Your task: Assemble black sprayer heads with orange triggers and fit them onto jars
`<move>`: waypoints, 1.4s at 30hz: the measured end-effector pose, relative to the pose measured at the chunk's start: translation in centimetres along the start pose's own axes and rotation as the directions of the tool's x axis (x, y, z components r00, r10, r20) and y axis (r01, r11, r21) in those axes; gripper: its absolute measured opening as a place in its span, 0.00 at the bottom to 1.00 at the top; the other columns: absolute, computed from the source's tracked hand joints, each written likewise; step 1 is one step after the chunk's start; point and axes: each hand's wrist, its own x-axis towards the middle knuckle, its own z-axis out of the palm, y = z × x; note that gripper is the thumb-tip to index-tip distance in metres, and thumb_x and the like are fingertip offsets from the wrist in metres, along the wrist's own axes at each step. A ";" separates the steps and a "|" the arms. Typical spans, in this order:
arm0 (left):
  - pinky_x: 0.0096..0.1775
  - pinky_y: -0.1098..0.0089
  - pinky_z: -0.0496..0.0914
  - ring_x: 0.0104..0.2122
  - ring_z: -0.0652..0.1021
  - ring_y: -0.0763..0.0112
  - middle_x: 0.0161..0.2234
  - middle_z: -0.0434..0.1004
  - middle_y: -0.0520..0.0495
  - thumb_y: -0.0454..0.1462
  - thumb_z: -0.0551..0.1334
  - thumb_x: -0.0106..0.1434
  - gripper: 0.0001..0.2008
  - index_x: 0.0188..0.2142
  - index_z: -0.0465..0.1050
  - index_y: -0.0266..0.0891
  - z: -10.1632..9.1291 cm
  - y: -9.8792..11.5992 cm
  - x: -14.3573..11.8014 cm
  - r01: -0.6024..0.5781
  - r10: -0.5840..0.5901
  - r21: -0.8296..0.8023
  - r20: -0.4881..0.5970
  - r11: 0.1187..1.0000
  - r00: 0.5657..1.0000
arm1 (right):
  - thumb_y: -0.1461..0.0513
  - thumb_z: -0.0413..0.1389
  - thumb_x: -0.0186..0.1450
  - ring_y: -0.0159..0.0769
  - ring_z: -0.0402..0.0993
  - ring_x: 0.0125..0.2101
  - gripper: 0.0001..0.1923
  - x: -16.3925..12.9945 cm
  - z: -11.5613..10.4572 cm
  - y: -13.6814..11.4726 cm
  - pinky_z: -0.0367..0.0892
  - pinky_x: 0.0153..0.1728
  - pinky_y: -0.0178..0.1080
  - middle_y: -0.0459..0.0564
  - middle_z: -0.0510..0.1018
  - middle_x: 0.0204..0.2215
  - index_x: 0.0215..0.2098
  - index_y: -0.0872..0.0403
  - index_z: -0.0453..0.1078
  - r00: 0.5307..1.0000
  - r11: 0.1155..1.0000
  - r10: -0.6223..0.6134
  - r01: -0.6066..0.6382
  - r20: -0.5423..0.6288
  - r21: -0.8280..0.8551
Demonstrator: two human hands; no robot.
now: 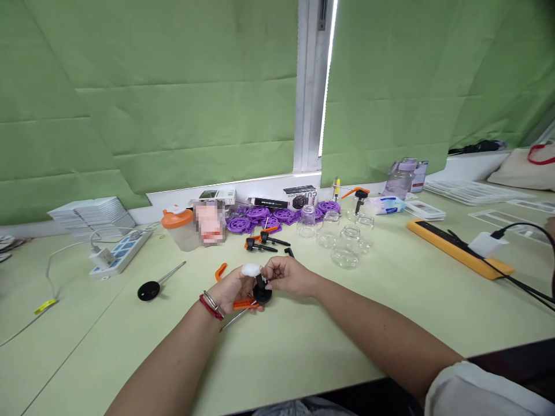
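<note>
Low over the middle of the table, my left hand (234, 292) is closed around a small assembly with a black round base (262, 293) and an upright black stem. An orange strip (243, 304) and a thin metal rod (233, 321) stick out beneath that hand. White material (251, 270) covers the left thumb. My right hand (288, 276) pinches at the black stem from the right, and its fingertips partly hide it. Just beyond the hands lie a curved orange piece (221, 271) and black handle-like parts (261, 245) with orange ends.
Several clear glass jars (346, 257) stand right of centre. Purple wheel-shaped pieces (239, 225) line the back beside an orange-lidded cup (177, 228). On the left are a black disc with a rod (148, 290) and a power strip (121, 254). A yellow-orange bar (455, 248) with cables lies right.
</note>
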 end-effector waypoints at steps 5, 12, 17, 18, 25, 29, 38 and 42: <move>0.20 0.70 0.62 0.21 0.76 0.60 0.28 0.74 0.43 0.53 0.57 0.51 0.27 0.43 0.65 0.36 0.0 0.0 0.0 -0.008 0.008 -0.008 -0.010 1.000 1.000 | 0.61 0.66 0.48 0.26 0.64 0.26 0.16 0.1 0.0 0.2 0.61 0.30 0.33 0.41 0.68 0.24 0.27 0.56 0.64 1.000 1.000 0.000 0.000 -0.002 -0.016; 0.19 0.70 0.62 0.21 0.76 0.60 0.29 0.74 0.43 0.53 0.57 0.51 0.27 0.44 0.65 0.37 0.1 0.1 0.0 -0.007 0.007 -0.015 0.012 1.000 1.000 | 0.60 0.66 0.47 0.26 0.64 0.25 0.16 0.1 0.1 0.2 0.61 0.30 0.33 0.41 0.69 0.24 0.27 0.56 0.64 1.000 1.000 0.002 -0.002 -0.009 0.013; 0.19 0.71 0.62 0.21 0.76 0.61 0.29 0.74 0.43 0.52 0.57 0.51 0.27 0.44 0.65 0.37 0.1 0.0 0.0 -0.016 0.016 -0.020 0.011 1.000 1.000 | 0.59 0.67 0.47 0.26 0.64 0.25 0.17 0.1 0.1 0.1 0.61 0.30 0.34 0.41 0.69 0.24 0.27 0.56 0.64 1.000 1.000 0.008 -0.008 -0.006 0.006; 0.19 0.70 0.62 0.21 0.76 0.61 0.29 0.74 0.43 0.52 0.57 0.51 0.27 0.44 0.65 0.37 0.0 0.0 0.1 -0.014 0.014 -0.018 0.007 1.000 1.000 | 0.59 0.66 0.46 0.26 0.64 0.25 0.17 0.1 0.1 0.1 0.61 0.30 0.33 0.41 0.68 0.24 0.27 0.56 0.64 1.000 1.000 0.006 -0.006 -0.009 0.008; 0.20 0.69 0.63 0.21 0.76 0.60 0.28 0.74 0.44 0.53 0.57 0.52 0.26 0.43 0.65 0.38 -0.1 0.0 0.0 -0.002 0.002 -0.018 0.000 1.000 1.000 | 0.59 0.66 0.47 0.26 0.63 0.25 0.17 0.0 0.1 0.1 0.61 0.30 0.33 0.41 0.68 0.24 0.27 0.56 0.64 1.000 1.000 0.008 -0.008 -0.014 -0.008; 0.20 0.69 0.63 0.21 0.76 0.60 0.28 0.74 0.45 0.54 0.57 0.51 0.27 0.43 0.65 0.39 -0.1 -0.1 0.0 -0.009 0.009 -0.011 0.010 1.000 1.000 | 0.58 0.67 0.46 0.26 0.64 0.24 0.17 0.0 0.1 0.0 0.61 0.30 0.34 0.41 0.68 0.23 0.27 0.56 0.64 1.000 1.000 0.019 -0.019 -0.011 -0.022; 0.20 0.69 0.63 0.22 0.76 0.59 0.29 0.74 0.44 0.54 0.57 0.50 0.27 0.43 0.64 0.39 -0.2 0.0 0.1 -0.004 0.004 -0.015 0.028 1.000 1.000 | 0.59 0.66 0.48 0.25 0.63 0.24 0.17 0.0 0.1 0.1 0.61 0.29 0.33 0.40 0.67 0.23 0.29 0.56 0.65 1.000 0.999 0.013 -0.014 -0.018 -0.033; 0.20 0.69 0.64 0.22 0.77 0.59 0.30 0.74 0.44 0.55 0.56 0.50 0.27 0.44 0.63 0.39 -0.1 -0.1 0.0 -0.015 0.015 -0.013 0.019 1.000 1.000 | 0.59 0.65 0.49 0.25 0.62 0.24 0.16 0.0 0.2 0.0 0.61 0.29 0.33 0.40 0.67 0.22 0.29 0.56 0.65 0.999 0.999 0.024 -0.025 -0.024 -0.035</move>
